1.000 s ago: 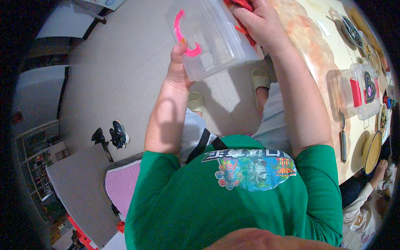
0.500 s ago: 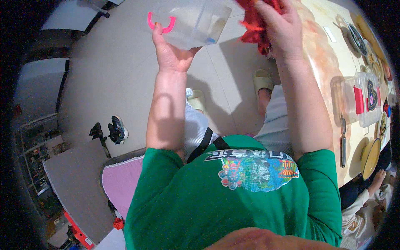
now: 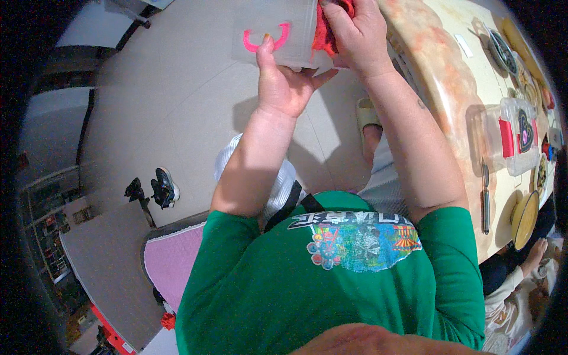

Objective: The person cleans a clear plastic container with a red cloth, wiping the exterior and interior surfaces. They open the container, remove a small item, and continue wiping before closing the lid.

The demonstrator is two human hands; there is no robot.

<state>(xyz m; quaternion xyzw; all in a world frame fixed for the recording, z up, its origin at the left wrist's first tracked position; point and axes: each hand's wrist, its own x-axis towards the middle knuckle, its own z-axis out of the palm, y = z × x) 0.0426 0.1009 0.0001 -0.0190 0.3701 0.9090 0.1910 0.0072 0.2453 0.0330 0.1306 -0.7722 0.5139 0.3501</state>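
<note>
A translucent plastic box [image 3: 299, 41] with a pink handle [image 3: 266, 47] is held up at the top of the view. My left hand [image 3: 284, 89] grips it from below, its thumb over the handle and fingers under the bottom. My right hand [image 3: 364, 44] is closed on a bunched red cloth [image 3: 323, 35], pressed against the right end of the box. How far the cloth reaches inside the box I cannot tell, as my fingers and the frame edge hide part of it.
Right of me a table [image 3: 438, 89] carries a clear container [image 3: 518, 139] with a dark heart shape, a knife [image 3: 486, 201], a yellow bowl [image 3: 525, 220] and a dark bowl [image 3: 502, 52]. Another person's arm [image 3: 532, 263] is at lower right. Shoes [image 3: 164, 188] stand on the floor at left.
My left hand has moved right with the box, and its pink handle has tilted. The red cloth in my right hand has come left from beside the box to its right end.
</note>
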